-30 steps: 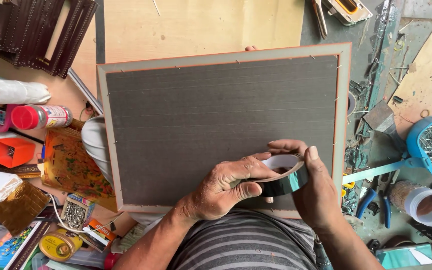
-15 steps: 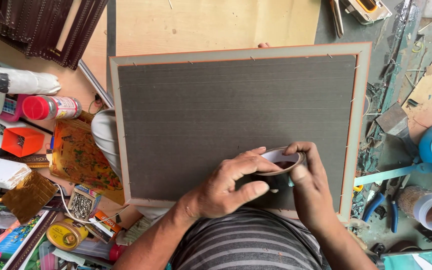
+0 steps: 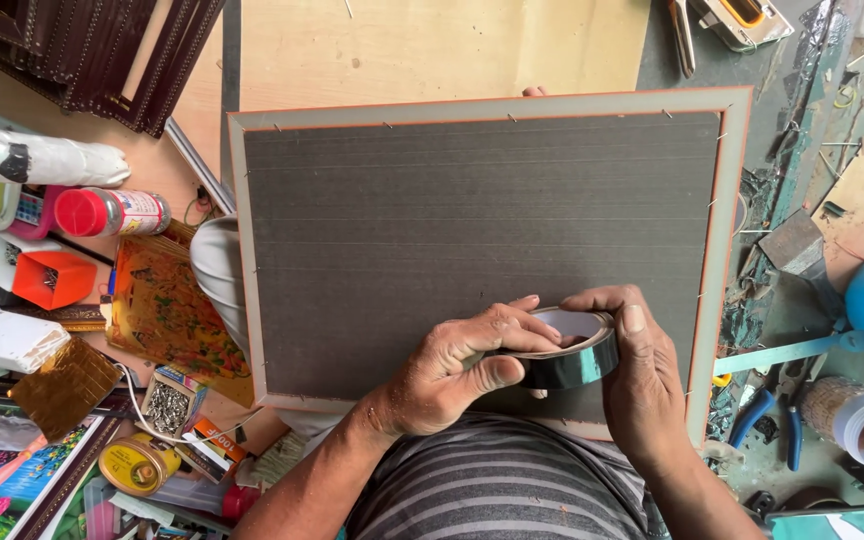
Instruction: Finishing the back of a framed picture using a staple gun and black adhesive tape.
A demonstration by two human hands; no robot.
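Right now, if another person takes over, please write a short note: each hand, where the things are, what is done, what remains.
Left hand: grips the dark glossy tape roll, thumb on its side.
Right hand: holds the roll's other side.
The roll sits above the near part of the grey-backed picture frame, which lies face down.
Done: small pins hold the backing.
Left: no tape shows on the frame edges yet.
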